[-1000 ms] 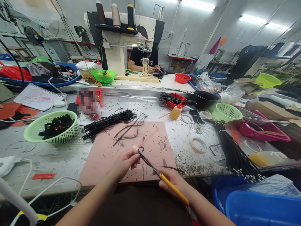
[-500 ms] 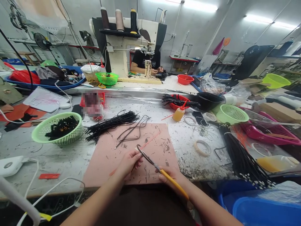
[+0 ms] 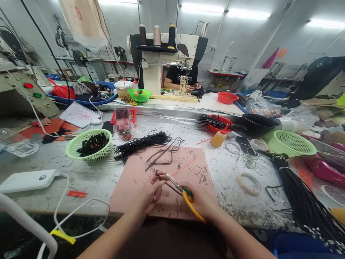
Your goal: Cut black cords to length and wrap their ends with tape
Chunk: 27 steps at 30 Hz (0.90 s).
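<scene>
My right hand (image 3: 202, 202) grips yellow-handled scissors (image 3: 180, 190), blades pointing up and left over a pink mat (image 3: 167, 185). My left hand (image 3: 151, 192) pinches a thin black cord (image 3: 161, 175) at the blade tips. A bundle of black cords (image 3: 141, 144) and a few loose looped cords (image 3: 167, 154) lie at the mat's far edge. A thin pink strip (image 3: 183, 167) rests on the mat just beyond the scissors.
A green basket (image 3: 90, 146) of black pieces stands left, a white power bank (image 3: 25, 180) with cable nearer. Right: glue bottle (image 3: 219, 137), tape rings (image 3: 247, 182), green basket (image 3: 291, 143), long black cord bundle (image 3: 303, 201). A person sews at a machine (image 3: 161, 61) across the table.
My hands and the scissors have drawn closer together and lower over the mat. The head view has swung left, so everything on the table sits further right.
</scene>
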Each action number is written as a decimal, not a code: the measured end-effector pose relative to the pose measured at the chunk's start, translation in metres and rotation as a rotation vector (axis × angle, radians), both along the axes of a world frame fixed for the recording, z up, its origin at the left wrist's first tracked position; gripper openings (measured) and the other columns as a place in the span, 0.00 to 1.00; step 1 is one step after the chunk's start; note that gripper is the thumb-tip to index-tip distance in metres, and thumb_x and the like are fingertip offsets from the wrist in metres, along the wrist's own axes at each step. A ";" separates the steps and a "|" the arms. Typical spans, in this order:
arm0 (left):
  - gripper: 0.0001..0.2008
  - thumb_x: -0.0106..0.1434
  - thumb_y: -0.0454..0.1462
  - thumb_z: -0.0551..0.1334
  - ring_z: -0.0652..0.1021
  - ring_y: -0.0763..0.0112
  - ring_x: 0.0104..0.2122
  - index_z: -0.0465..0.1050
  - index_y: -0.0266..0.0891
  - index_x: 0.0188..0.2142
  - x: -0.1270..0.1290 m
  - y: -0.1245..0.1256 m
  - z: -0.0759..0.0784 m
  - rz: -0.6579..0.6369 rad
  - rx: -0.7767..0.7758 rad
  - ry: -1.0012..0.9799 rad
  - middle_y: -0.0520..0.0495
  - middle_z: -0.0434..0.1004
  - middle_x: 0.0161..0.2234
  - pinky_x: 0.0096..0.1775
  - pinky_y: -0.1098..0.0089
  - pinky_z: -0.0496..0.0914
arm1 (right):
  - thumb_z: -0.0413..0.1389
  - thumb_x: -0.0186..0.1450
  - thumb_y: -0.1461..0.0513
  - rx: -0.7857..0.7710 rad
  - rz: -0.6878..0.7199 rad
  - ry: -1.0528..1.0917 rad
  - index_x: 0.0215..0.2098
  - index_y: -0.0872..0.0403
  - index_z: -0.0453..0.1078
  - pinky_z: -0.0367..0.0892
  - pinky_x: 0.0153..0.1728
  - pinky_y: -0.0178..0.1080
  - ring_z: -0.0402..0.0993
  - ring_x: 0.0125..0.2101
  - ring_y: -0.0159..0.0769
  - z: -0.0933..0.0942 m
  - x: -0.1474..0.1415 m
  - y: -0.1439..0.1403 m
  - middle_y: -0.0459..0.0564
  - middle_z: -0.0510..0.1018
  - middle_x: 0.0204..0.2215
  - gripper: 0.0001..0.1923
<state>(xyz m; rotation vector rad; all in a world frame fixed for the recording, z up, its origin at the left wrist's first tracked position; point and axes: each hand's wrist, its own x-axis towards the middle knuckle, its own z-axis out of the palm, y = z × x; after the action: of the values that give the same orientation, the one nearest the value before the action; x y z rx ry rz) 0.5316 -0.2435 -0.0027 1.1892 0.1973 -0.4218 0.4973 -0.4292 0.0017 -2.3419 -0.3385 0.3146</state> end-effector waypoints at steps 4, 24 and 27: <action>0.16 0.45 0.38 0.66 0.50 0.92 0.09 0.69 0.38 0.35 0.002 0.017 0.005 0.049 -0.122 0.015 0.52 0.74 0.27 0.13 0.79 0.40 | 0.49 0.57 0.64 -0.217 0.072 -0.075 0.48 0.46 0.65 0.60 0.28 0.33 0.72 0.30 0.36 0.009 0.019 -0.002 0.45 0.78 0.30 0.20; 0.06 0.46 0.40 0.51 0.52 0.83 0.10 0.59 0.40 0.21 0.020 0.049 0.004 0.219 0.109 0.019 0.58 0.59 0.15 0.14 0.77 0.43 | 0.47 0.58 0.64 -0.305 -0.139 -0.316 0.55 0.49 0.54 0.61 0.31 0.34 0.71 0.34 0.38 -0.002 0.140 0.013 0.49 0.75 0.35 0.25; 0.05 0.45 0.38 0.54 0.53 0.84 0.12 0.63 0.38 0.19 0.013 0.042 0.007 0.138 0.169 -0.005 0.58 0.58 0.15 0.16 0.78 0.45 | 0.48 0.58 0.62 -0.278 -0.181 -0.235 0.51 0.48 0.59 0.62 0.30 0.36 0.71 0.32 0.40 -0.001 0.129 0.012 0.50 0.76 0.33 0.22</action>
<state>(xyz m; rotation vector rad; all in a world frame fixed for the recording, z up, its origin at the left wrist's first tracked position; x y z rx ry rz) 0.5450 -0.2016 0.0042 1.3329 0.3136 -0.2851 0.6262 -0.4175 0.0008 -2.6693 -0.2011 -0.0044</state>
